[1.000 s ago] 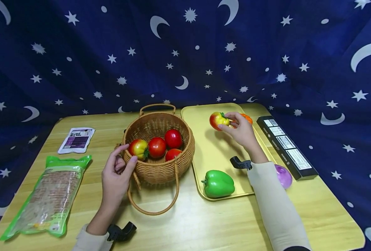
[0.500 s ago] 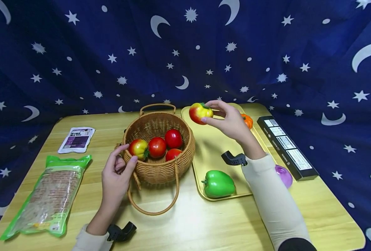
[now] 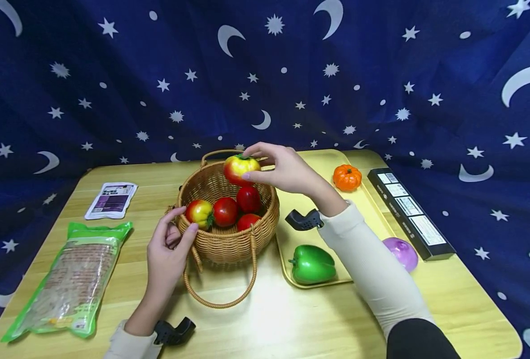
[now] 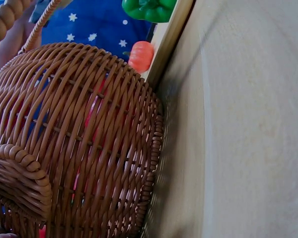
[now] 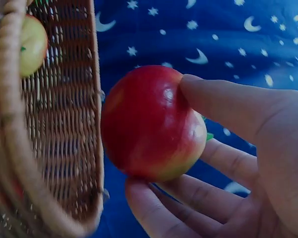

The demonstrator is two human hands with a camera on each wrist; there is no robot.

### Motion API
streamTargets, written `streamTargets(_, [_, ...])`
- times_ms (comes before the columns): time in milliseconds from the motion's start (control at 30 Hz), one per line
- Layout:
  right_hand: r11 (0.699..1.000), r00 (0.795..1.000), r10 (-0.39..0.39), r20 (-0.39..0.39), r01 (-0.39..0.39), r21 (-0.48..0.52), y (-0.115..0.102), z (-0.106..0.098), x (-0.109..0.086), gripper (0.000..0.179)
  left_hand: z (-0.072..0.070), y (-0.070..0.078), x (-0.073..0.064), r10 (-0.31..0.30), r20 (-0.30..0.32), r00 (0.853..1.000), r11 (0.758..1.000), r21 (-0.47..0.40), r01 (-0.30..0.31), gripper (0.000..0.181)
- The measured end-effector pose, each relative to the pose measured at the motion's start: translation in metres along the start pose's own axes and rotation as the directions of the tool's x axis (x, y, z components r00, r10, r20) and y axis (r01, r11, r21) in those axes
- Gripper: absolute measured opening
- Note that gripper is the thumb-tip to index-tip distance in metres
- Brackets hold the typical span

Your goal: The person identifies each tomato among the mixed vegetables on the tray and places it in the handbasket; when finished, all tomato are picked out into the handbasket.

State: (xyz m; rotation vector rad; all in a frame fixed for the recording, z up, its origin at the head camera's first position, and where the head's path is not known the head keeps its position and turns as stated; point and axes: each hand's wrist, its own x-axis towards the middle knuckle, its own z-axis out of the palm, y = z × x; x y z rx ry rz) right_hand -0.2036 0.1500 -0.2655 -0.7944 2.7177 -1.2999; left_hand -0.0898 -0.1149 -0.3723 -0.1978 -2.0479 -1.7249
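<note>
My right hand (image 3: 282, 167) holds a red-and-yellow fruit (image 3: 237, 170) with a green stem end, between thumb and fingers. It hangs over the far right part of the wicker basket (image 3: 229, 247); in the right wrist view the fruit (image 5: 149, 124) is beside the basket's rim (image 5: 95, 148). Inside the basket are another red-and-yellow fruit (image 3: 197, 213) and several red ones, including a red fruit (image 3: 225, 212) in the middle. My left hand (image 3: 168, 254) holds the basket's near left rim with thumb and forefinger, its other fingers curled. Woven wicker (image 4: 89, 139) fills much of the left wrist view.
Right of the basket lies a yellow tray (image 3: 300, 286) with a green bell pepper (image 3: 313, 264) and a small orange pumpkin (image 3: 347, 178). Beyond it are a purple onion (image 3: 401, 253) and a long black box (image 3: 410, 214). Left lie a green-edged bag (image 3: 69, 281) and a white-purple packet (image 3: 111, 200).
My right hand has carried the fruit leftward from over the tray to above the basket, uncovering the pumpkin. My left hand has stayed at the rim.
</note>
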Motion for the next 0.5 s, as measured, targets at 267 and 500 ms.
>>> streamTargets(267, [0.987, 0.984, -0.047, 0.174, 0.073, -0.145, -0.009, 0.028, 0.012, 0.045, 0.001, 0.000, 0.000, -0.010, 0.009, 1.000, 1.000, -0.008, 0.010, 0.038])
streamTargets(500, [0.985, 0.975, -0.042, 0.219, 0.077, -0.154, -0.011, 0.031, 0.010, 0.042, 0.001, 0.000, 0.000, -0.001, 0.005, 1.000, 1.000, 0.018, 0.000, 0.037])
